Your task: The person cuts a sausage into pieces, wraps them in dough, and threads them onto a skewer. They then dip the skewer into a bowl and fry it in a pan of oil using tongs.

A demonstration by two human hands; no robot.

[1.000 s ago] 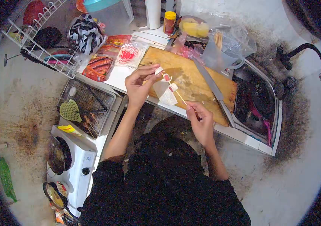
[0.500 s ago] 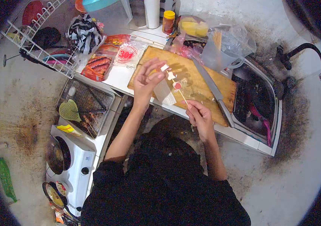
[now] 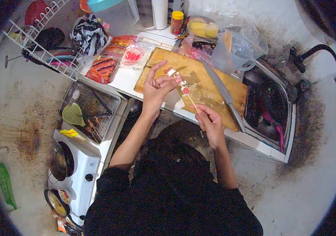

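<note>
A thin wooden skewer (image 3: 192, 101) carries white pieces and a round pink-red slice (image 3: 185, 91). My right hand (image 3: 209, 121) pinches its lower end. Near the upper end, my left hand (image 3: 158, 88) has thumb and fingers closed on a white piece (image 3: 180, 81), with the index finger raised. Another white piece (image 3: 171, 72) shows just above the left thumb. Both hands are over the near edge of the wooden cutting board (image 3: 164, 55). A large knife (image 3: 220, 86) lies across the board's right part.
Meat packs (image 3: 102, 70) and a white bag with red print (image 3: 132, 55) lie left of the board. Behind it stand a yellow-lidded jar (image 3: 177, 23) and a clear jug (image 3: 231, 59) near skewers. The sink (image 3: 290, 129) is right; a stove (image 3: 82, 165) is lower left.
My left hand has lowered slightly, and its thumb and fingers have closed around a white piece on the skewer. My right hand holds nearly the same place.
</note>
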